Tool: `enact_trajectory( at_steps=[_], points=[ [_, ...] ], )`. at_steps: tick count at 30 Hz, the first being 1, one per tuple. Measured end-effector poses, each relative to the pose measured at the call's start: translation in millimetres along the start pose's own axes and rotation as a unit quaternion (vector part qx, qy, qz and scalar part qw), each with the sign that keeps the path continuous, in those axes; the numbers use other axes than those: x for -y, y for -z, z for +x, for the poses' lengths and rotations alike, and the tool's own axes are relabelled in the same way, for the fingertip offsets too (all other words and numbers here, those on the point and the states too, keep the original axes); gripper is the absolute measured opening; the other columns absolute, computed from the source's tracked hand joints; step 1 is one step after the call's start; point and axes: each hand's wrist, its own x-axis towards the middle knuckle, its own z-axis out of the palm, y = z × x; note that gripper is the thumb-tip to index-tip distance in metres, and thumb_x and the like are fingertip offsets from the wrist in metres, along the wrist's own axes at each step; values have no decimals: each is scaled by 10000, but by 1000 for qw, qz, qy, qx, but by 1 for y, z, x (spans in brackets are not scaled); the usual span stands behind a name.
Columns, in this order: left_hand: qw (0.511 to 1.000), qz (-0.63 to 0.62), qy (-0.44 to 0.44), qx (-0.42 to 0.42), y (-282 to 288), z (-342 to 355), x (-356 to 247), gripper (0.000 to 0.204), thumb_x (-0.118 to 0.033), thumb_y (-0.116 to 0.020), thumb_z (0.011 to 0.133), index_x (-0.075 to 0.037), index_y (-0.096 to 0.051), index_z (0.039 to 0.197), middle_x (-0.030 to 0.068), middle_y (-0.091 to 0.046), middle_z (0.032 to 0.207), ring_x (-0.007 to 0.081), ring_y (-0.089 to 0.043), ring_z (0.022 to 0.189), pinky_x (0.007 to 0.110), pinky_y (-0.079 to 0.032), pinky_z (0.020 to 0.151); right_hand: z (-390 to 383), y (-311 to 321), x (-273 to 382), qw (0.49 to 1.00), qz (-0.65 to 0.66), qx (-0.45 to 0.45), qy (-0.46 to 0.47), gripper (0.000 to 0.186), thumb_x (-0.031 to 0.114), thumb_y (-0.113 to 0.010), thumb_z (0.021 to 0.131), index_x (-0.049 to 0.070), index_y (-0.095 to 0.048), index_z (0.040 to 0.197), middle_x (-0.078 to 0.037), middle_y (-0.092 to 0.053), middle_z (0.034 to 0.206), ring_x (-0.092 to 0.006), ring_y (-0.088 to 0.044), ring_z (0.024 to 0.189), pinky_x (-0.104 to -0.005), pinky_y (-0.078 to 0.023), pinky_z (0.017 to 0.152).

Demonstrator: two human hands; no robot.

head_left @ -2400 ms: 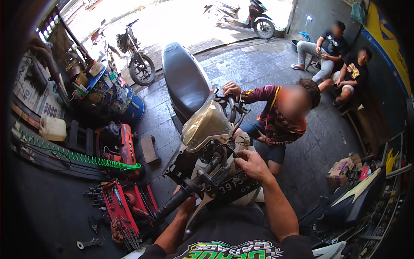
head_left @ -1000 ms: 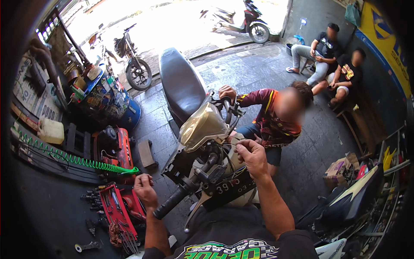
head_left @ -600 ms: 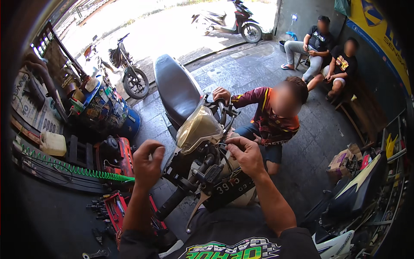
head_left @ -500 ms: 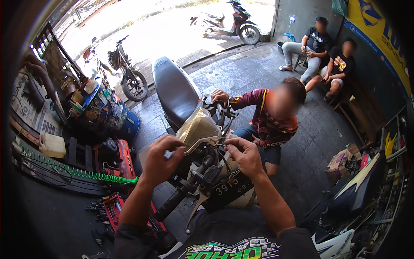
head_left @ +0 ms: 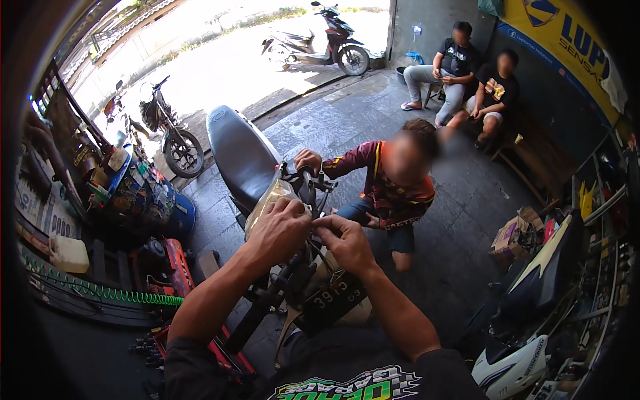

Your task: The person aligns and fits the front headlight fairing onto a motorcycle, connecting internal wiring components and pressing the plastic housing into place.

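A scooter stands before me with its handlebar area open, thin wires and cables running around the bars. Over these my left hand (head_left: 279,230) is closed, its back toward me and its fingertips meeting those of the other hand; what it pinches is hidden. My right hand (head_left: 347,244) pinches a thin wire between thumb and fingers. Beneath my left hand lies a clear yellowish headlight cover (head_left: 262,207). Below my hands are the handlebar grip (head_left: 247,328), the brake lever (head_left: 285,337) and a dark number plate (head_left: 330,301).
Across the scooter a person (head_left: 393,173) crouches, one hand on the far handlebar. The scooter seat (head_left: 241,152) extends away. A red toolbox (head_left: 230,353), green coiled hose (head_left: 107,288) and blue drum (head_left: 180,212) are left; a cardboard box (head_left: 512,239) and body panels are right. Two people sit behind.
My left hand has moved right, over the headlight cover, to meet my right hand at the wires. The view has shifted a little, so the surroundings appear further left.
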Motion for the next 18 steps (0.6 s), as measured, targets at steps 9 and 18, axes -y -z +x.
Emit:
enact_trajectory(
  at_steps=[9, 18],
  points=[
    [995, -86, 10, -51, 10, -10, 31, 174, -130, -705, 821, -83, -742, 985, 111, -653, 1066, 329, -593, 1061, 434, -462, 945, -46, 40, -29, 984, -177, -15, 21, 346, -11, -598, 890, 49, -663, 1224, -103, -680, 1031, -130, -620, 810, -277, -507, 724],
    [985, -156, -10, -74, 10, -8, 38, 140, -116, -737, 809, -7, -726, 897, 143, -660, 1058, 345, -606, 1041, 436, -450, 974, -103, 32, -81, 915, -346, 33, 206, 449, -60, -638, 760, 70, -642, 1190, -150, -582, 1054, -353, -617, 934, -442, -518, 832]
  ],
)
